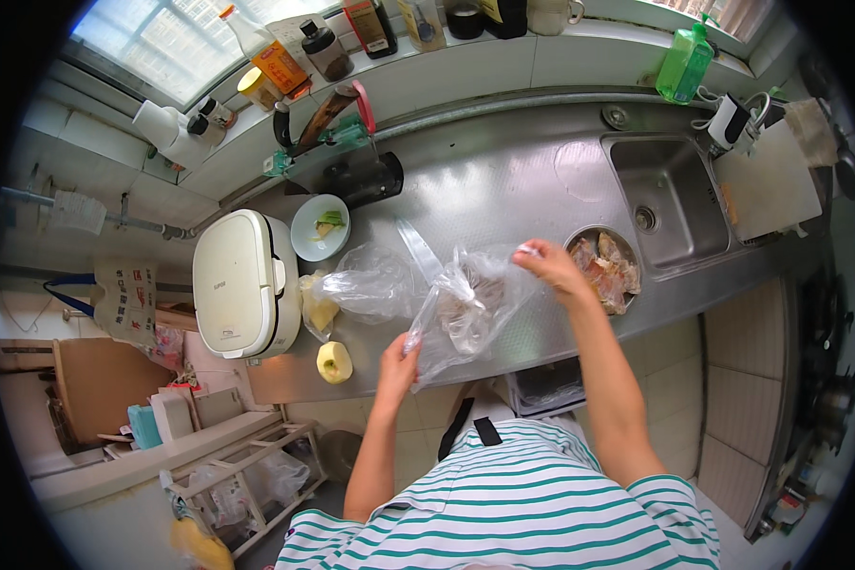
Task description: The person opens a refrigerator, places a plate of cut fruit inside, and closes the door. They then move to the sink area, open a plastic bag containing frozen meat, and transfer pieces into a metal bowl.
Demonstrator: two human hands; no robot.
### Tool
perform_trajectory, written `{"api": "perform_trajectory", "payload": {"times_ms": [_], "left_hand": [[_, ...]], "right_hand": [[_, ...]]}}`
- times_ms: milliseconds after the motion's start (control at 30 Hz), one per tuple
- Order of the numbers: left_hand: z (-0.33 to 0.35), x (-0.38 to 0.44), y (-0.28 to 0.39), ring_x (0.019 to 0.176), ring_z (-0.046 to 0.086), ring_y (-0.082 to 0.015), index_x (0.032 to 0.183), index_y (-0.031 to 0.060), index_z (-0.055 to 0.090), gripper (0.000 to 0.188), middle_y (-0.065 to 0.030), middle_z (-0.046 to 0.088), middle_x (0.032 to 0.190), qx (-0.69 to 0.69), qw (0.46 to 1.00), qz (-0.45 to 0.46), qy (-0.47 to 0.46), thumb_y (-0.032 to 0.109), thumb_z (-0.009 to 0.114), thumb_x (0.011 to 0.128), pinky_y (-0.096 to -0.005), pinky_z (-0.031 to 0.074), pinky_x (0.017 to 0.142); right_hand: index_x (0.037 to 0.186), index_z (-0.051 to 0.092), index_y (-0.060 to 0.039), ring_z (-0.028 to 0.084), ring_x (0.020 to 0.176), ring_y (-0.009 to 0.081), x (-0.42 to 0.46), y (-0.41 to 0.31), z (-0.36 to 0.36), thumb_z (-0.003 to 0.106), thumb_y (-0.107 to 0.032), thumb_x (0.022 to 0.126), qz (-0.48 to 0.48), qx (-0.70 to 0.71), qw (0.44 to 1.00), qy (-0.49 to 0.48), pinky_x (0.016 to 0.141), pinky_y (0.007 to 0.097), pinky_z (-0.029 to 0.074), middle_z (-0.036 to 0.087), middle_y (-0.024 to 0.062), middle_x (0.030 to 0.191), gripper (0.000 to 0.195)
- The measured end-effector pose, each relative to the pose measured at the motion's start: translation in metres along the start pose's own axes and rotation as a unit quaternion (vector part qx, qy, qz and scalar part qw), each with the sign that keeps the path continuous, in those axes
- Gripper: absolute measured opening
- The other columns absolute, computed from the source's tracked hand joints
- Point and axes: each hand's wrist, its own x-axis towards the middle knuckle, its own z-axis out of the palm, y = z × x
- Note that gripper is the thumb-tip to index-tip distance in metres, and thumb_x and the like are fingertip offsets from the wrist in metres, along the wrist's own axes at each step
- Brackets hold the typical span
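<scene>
A clear plastic bag (502, 313) is stretched between my hands over the steel counter. My left hand (399, 365) grips its near left edge, while my right hand (552, 265) pinches its far right edge. Inside or beneath the film lies a knotted bag with brownish contents (470, 296); the layers make it hard to tell which. The blade of a knife (419, 248) points away beside it, its handle hidden by plastic. Another crumpled clear bag (370, 281) rests to the left. Right of my right hand stands a round metal bowl (638, 249) with pieces of raw meat (605, 267).
A white Supor appliance (235, 285), a bowl with green scraps (320, 226), bagged yellow pieces (318, 306) and a peeled yellow fruit or vegetable (334, 362) occupy the left side. A knife rack (342, 171) stands behind. The sink (673, 203) is right; bottles (278, 60) line the sill.
</scene>
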Motion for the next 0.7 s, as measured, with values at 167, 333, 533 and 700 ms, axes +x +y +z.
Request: {"api": "perform_trajectory", "payload": {"times_ms": [167,333,533,700], "left_hand": [[-0.027,-0.029,0.102,0.048,0.033,-0.0001,0.114,0.0040,0.053,0.033,0.0078,0.044,0.066,-0.275,0.960,0.029,-0.043,0.006,0.059,0.082,-0.0140,0.025,0.040],[-0.005,-0.057,0.191,0.080,0.050,-0.0068,0.129,-0.0014,0.040,0.051,-0.0003,0.049,0.088,-0.266,0.938,0.188,-0.119,0.000,0.053,0.080,-0.0263,0.046,0.077],[0.027,-0.063,0.217,0.093,0.053,-0.0146,0.128,-0.0015,0.040,0.048,-0.0085,0.053,0.101,-0.116,0.935,0.292,-0.166,-0.001,0.054,0.082,-0.0333,0.049,0.084],[0.065,-0.047,0.236,0.089,0.056,-0.0126,0.124,-0.0027,0.044,0.041,-0.0089,0.057,0.099,-0.010,0.920,0.330,-0.212,0.001,0.055,0.085,-0.0262,0.050,0.075]], "right_hand": [[0.085,0.057,-0.0043,0.044,0.067,0.0022,-0.065,-0.108,-0.015,0.066,-0.012,0.080,-0.100,0.012,0.995,-0.008,0.062,0.0169,0.036,0.053,-0.0058,0.076,0.013],[0.086,0.056,-0.0032,0.046,0.071,0.0031,-0.108,-0.151,0.007,0.066,-0.011,0.081,-0.236,-0.040,0.970,0.034,0.066,0.0176,0.037,0.052,-0.0048,0.076,0.014],[0.091,0.054,-0.0026,0.055,0.074,0.0132,-0.119,-0.155,0.024,0.060,-0.008,0.083,-0.385,-0.152,0.909,0.056,0.071,0.0259,0.044,0.060,0.0048,0.085,0.012],[0.090,0.048,-0.0035,0.049,0.068,0.0081,-0.115,-0.135,0.048,0.054,-0.013,0.089,-0.227,-0.043,0.971,-0.053,0.060,0.0230,0.041,0.053,0.0015,0.079,0.012]]}}
